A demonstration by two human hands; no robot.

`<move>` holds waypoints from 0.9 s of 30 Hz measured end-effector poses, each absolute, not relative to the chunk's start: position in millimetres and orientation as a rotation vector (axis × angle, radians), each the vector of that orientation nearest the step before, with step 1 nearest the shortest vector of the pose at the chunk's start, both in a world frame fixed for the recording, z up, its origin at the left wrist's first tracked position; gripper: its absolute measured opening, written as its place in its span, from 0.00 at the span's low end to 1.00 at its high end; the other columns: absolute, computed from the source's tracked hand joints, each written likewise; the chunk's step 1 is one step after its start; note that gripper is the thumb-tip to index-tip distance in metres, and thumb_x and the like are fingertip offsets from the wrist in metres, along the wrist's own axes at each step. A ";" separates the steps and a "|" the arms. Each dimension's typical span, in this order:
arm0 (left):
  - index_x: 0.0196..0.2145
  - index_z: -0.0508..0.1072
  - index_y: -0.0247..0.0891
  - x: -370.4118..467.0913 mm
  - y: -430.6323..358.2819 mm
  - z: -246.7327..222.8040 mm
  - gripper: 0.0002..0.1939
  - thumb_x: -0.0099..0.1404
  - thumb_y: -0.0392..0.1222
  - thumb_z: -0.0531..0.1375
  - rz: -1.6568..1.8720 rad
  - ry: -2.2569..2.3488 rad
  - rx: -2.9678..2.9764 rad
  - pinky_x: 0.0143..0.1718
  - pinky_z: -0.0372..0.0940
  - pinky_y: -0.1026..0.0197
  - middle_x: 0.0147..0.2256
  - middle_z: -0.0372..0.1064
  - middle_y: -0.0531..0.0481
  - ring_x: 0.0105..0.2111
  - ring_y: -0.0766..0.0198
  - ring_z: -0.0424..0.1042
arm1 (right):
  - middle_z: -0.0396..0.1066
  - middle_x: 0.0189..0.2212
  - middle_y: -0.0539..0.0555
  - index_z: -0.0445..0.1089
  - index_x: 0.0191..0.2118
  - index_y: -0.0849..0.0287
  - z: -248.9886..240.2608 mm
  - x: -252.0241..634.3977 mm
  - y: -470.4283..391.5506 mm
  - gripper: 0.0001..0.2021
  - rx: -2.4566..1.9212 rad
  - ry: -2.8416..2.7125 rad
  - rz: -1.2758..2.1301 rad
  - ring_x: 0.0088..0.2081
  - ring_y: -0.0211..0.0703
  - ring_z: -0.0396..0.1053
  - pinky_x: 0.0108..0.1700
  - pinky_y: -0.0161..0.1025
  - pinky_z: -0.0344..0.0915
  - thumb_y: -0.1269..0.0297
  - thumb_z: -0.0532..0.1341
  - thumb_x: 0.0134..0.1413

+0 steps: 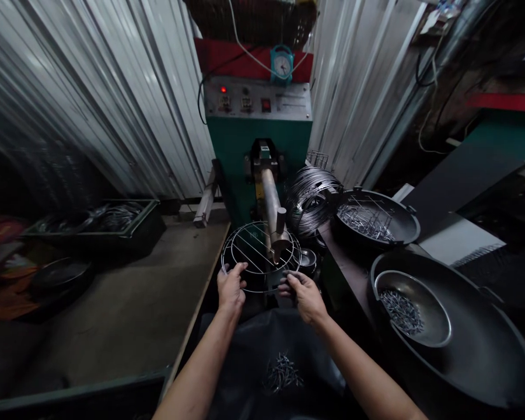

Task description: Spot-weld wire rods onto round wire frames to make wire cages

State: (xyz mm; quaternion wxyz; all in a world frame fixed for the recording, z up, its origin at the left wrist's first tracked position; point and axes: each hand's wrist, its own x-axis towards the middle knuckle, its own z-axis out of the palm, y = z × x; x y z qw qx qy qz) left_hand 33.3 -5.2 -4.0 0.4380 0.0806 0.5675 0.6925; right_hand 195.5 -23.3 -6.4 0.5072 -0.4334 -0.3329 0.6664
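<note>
A round wire rack (248, 263), two rings joined by parallel bars, sits under the metal electrode arm of a green spot-welding machine (271, 192). My left hand (232, 287) grips the rack's near left rim, thumb stretched along it. At the near right rim, beside the electrode tip (276, 256), my right hand (303, 293) is closed in a pinch. What its fingertips hold, if anything, is too small to make out. Below my hands, a small heap of short metal wire pieces (283, 372) lies on a dark cloth (249, 338) over my lap.
To the right are coils of wire (310, 201), a black pan (413, 224) of wire pieces, and a big dark pan (476, 344) holding a metal bowl (444, 326) with more pieces. A green bin (135, 236) stands left. The machine's panel (295, 105) shows a red light.
</note>
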 end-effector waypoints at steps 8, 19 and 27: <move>0.38 0.61 0.38 31.2 -1.4 -1.9 0.29 0.35 0.41 0.64 1.744 1.438 0.239 0.16 0.45 0.71 0.24 0.59 0.58 0.18 0.75 0.53 | 0.69 0.19 0.49 0.71 0.30 0.58 -21.1 184.6 -19.4 0.14 -1.124 -1.245 1.417 0.22 0.41 0.69 0.23 0.36 0.66 0.53 0.66 0.39; 0.37 0.58 0.40 34.3 -4.2 -2.9 0.29 0.36 0.40 0.64 1.755 1.413 0.244 0.16 0.44 0.71 0.24 0.58 0.59 0.18 0.75 0.53 | 0.68 0.20 0.48 0.70 0.30 0.59 -25.8 184.2 -15.9 0.14 -1.123 -1.188 1.414 0.24 0.41 0.71 0.24 0.35 0.67 0.54 0.65 0.40; 0.36 0.58 0.40 36.1 -8.0 -1.6 0.28 0.36 0.40 0.65 1.751 1.371 0.215 0.16 0.43 0.71 0.23 0.57 0.61 0.17 0.76 0.51 | 0.68 0.19 0.48 0.69 0.30 0.57 -23.4 190.6 -18.6 0.11 -1.134 -1.320 1.317 0.22 0.40 0.69 0.25 0.36 0.66 0.55 0.62 0.45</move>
